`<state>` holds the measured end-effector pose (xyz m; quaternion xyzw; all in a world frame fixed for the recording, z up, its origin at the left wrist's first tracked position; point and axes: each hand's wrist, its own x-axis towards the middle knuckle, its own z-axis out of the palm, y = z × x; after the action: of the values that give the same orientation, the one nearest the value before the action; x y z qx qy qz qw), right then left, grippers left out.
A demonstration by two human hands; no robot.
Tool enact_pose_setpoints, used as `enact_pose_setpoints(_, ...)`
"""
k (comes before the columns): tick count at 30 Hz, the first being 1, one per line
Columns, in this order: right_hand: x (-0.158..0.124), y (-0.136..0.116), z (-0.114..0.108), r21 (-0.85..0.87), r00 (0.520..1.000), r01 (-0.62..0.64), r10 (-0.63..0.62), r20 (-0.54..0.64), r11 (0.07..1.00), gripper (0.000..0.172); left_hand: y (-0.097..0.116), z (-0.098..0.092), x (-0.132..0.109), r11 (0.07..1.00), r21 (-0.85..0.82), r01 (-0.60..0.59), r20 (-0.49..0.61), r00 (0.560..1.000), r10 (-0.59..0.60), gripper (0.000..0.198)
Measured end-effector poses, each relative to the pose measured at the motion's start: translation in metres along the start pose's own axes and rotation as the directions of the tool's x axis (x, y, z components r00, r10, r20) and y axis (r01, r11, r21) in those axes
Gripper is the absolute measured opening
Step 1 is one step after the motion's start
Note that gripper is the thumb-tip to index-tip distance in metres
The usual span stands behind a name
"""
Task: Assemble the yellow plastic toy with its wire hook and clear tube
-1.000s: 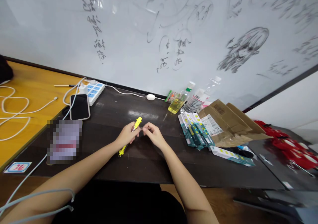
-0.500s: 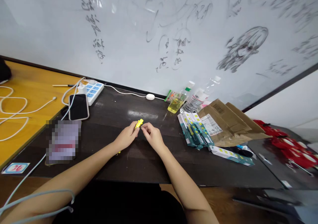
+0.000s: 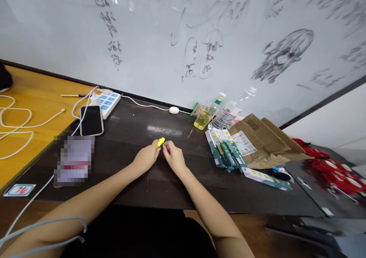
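My left hand (image 3: 146, 158) is closed around a small bright yellow plastic piece (image 3: 161, 141), which sticks out past the thumb and fingertips. What lies inside the palm is hidden. Close beside it on the right, my right hand (image 3: 175, 157) is closed in a pinch at the lower end of the yellow piece. Something thin and dark shows at those fingertips, too small to name. Both hands are just above the dark tabletop (image 3: 160, 193), near its middle.
To the right lie several green-and-white boxes (image 3: 225, 149), an opened brown cardboard package (image 3: 257, 139), a bottle of yellow liquid (image 3: 203, 118) and a clear bottle (image 3: 221, 118). On the left are a phone (image 3: 91, 120), a power strip (image 3: 110, 104) and white cables. A whiteboard (image 3: 143, 40) stands behind.
The view has shifted slightly. Both hands keep nearly the same place and hold, with the left hand turned a little and the fingertips still close together at the yellow piece.
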<state>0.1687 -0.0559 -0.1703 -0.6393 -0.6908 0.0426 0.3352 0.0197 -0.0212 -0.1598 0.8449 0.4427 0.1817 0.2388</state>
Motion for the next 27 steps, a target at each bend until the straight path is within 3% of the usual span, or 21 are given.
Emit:
enact_pose_setpoints(8,-0.001,-0.001,0.006,-0.098,1.000,0.028,-0.026,0.018,0.995,0.017,0.005,-0.001,-0.002,0.991,0.129,0.022,0.031,0.999,-0.026,0.033)
enact_pose_setpoints(13,-0.002,-0.004,0.007,-0.148,1.000,0.015,-0.011,0.029,0.989,0.016,0.005,-0.001,-0.003,0.992,0.119,0.042,0.056,0.997,-0.048,0.033)
enact_pose_setpoints(16,-0.003,-0.009,0.005,-0.174,1.000,-0.008,0.007,-0.005,0.985,0.017,0.002,0.001,-0.003,1.000,-0.016,0.022,0.034,0.999,-0.022,0.032)
enact_pose_setpoints(18,-0.003,-0.012,0.003,-0.153,0.998,-0.025,0.016,-0.057,0.988,0.018,0.000,0.004,-0.001,0.972,-0.235,0.007,0.027,1.000,0.000,0.031)
enact_pose_setpoints(22,-0.001,-0.017,-0.003,0.094,0.985,0.033,-0.016,-0.172,0.995,0.018,0.000,0.008,0.005,0.709,-0.695,0.123,0.133,0.990,-0.041,0.029)
enact_pose_setpoints(25,0.001,-0.017,-0.005,0.303,0.974,0.115,-0.048,-0.221,0.946,0.017,0.005,0.007,0.006,0.492,-0.854,0.168,0.170,0.985,-0.041,0.024)
enact_pose_setpoints(27,0.001,-0.016,-0.006,0.347,0.971,0.113,-0.030,-0.237,0.931,0.013,0.008,0.005,0.006,0.395,-0.899,0.189,0.193,0.981,-0.030,0.024)
